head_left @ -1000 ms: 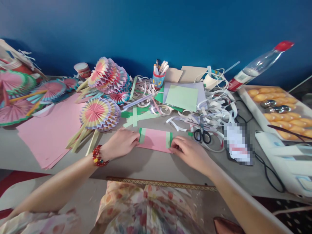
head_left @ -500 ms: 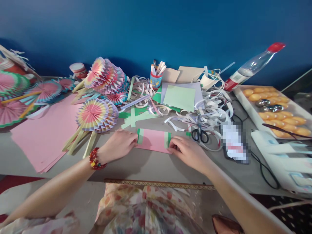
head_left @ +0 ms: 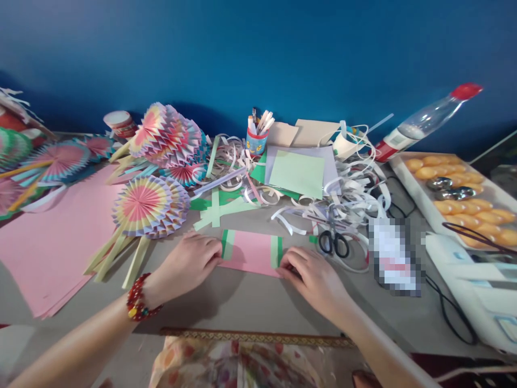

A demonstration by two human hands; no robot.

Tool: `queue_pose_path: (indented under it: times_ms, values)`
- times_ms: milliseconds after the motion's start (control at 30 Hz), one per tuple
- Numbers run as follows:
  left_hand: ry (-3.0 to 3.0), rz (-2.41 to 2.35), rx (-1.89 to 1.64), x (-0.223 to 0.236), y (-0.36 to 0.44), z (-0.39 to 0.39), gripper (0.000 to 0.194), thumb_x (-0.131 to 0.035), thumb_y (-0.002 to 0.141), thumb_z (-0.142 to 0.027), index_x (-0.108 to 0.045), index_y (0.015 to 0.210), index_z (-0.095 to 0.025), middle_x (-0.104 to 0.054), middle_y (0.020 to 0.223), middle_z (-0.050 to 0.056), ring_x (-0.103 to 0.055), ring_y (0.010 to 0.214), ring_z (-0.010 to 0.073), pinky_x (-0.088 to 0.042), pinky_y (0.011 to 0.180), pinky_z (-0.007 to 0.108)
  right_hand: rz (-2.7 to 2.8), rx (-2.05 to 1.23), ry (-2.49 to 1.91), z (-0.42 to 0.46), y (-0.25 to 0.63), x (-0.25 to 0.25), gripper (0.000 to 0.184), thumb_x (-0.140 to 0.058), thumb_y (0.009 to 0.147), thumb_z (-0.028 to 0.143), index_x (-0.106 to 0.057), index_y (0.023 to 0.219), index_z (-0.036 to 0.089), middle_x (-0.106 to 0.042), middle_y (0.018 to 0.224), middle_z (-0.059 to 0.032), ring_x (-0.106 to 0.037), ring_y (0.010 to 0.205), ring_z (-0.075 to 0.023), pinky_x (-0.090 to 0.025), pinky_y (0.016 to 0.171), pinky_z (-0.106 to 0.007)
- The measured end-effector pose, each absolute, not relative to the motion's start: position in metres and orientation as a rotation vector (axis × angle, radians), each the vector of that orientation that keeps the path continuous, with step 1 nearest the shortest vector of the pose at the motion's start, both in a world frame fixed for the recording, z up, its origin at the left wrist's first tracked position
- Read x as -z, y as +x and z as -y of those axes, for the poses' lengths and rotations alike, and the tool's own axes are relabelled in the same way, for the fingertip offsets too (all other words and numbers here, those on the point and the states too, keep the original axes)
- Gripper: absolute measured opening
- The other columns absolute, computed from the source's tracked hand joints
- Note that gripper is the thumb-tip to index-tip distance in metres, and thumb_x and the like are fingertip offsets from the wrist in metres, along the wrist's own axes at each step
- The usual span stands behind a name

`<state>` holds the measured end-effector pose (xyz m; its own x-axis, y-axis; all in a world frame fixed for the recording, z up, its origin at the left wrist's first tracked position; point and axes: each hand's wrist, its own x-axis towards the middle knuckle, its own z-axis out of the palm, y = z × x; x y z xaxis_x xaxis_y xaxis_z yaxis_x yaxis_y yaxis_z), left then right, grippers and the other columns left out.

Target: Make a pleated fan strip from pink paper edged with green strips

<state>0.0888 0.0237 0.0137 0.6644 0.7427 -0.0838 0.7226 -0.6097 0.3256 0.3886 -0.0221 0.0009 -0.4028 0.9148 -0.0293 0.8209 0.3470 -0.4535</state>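
A pink paper sheet (head_left: 252,250) with light and dark green strips along its two short ends lies on the grey table in front of me. My left hand (head_left: 194,258), with a red bead bracelet (head_left: 139,302) at the wrist, pinches the sheet's left end. At the right end, my right hand (head_left: 309,272) closes its fingertips on the lower corner. Black-handled scissors (head_left: 333,243) lie just beyond my right hand. Left of my left hand rests a pleated paper fan (head_left: 145,207) in pink, yellow and lilac.
Large pink sheets (head_left: 52,253) and more folded fans (head_left: 167,137) occupy the left. Behind are a pen cup (head_left: 256,141), a light green sheet (head_left: 297,172) and curled paper scraps (head_left: 347,188). A plastic bottle (head_left: 428,121), a tray of yellow pieces (head_left: 495,183) and a blurred-out phone (head_left: 393,258) are right.
The view has tipped slightly upward, so everything sits lower in the picture. Both hands keep their hold on the ends of the pink paper, which stays flat on the table.
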Motion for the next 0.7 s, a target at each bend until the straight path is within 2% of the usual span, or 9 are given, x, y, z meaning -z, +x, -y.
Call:
queue_pose_path:
  times_ms: [400,700]
  values:
    - [2.405,-1.172,-0.113,-0.0164,0.0904,-0.0258,0.016,-0.047,0.095,-0.014,-0.049,0.080,-0.019,-0.057,0.079,0.000,-0.054,0.077,0.0185,-0.036,0.078,0.034,2.404,-0.613,-1.555,0.0187,0.3896,0.0008,0.012,-0.062,0.091,0.021,-0.056,0.081,0.021,-0.060,0.081,-0.0007,-0.056,0.079,-0.0193,-0.038,0.073,-0.032]
    - [2.395,-1.192,-0.042,-0.0175,0.0921,-0.0255,0.014,-0.047,0.094,-0.014,-0.051,0.082,-0.019,-0.058,0.082,0.001,-0.055,0.080,0.0201,-0.037,0.082,0.036,2.394,-0.572,-1.574,0.0192,0.3887,0.0034,0.017,-0.055,0.095,0.026,-0.055,0.079,0.021,-0.058,0.080,-0.0020,-0.055,0.076,-0.0196,-0.037,0.071,-0.032]
